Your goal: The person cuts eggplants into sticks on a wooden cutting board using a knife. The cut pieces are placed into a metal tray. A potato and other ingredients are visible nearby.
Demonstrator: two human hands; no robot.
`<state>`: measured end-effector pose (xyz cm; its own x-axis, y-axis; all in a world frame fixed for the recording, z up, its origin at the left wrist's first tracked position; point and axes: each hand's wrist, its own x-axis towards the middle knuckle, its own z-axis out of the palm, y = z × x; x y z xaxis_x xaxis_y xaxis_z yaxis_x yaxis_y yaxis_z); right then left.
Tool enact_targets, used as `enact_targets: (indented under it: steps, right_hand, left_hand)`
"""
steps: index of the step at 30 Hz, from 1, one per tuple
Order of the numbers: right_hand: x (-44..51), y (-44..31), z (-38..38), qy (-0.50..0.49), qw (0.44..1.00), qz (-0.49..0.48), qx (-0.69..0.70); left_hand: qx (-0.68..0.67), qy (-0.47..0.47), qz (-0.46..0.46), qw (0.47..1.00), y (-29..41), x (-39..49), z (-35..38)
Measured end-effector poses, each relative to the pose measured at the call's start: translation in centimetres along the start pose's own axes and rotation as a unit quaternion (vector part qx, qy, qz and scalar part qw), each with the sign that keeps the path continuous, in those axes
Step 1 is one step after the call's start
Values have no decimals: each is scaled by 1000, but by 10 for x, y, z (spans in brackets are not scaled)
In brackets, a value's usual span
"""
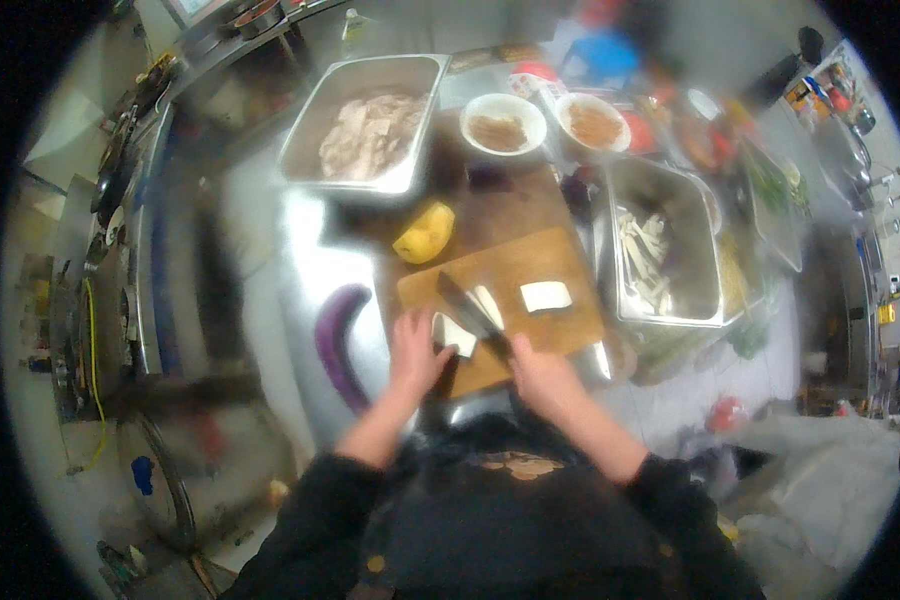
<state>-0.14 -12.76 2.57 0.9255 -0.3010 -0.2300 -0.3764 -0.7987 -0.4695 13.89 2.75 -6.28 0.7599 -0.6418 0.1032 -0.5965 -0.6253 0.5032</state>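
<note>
A knife (471,306) lies across the wooden cutting board (420,289), its handle gripped in my right hand (546,375). Pale cut strips (486,306) rest on the board just right of the blade. On the other side of the blade, my left hand (414,352) holds a white vegetable piece (454,335) against the board. Another white vegetable block (546,296) sits apart at the board's right. A long purple eggplant (334,349) lies on the metal table, left of my left hand. Beyond the board is a yellow-skinned chunk of vegetable or fruit (424,234).
Right of the board stands a deep metal pan (667,321) with pale strips inside. A metal tray (349,184) of pale food pieces is at the back left. Two white bowls (502,101) (592,101) with brownish contents stand behind the board.
</note>
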Motion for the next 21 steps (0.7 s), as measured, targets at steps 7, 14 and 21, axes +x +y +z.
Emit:
enact_targets:
  steps: [7, 14, 21]
  right_hand:
    - [17, -16, -6, -49, 996, -57, -45]
    - [35, -12, 26, -45, 995, -72, -59]
    - [32, -6, 21, -48, 997, -38, -46]
  left_hand:
    - [-72, -47, 78, 993, -21, 5, 6]
    - [-82, -45, 44, 995, -29, 0, 16]
    - [-120, -1, 77, 990, -28, -1, 10]
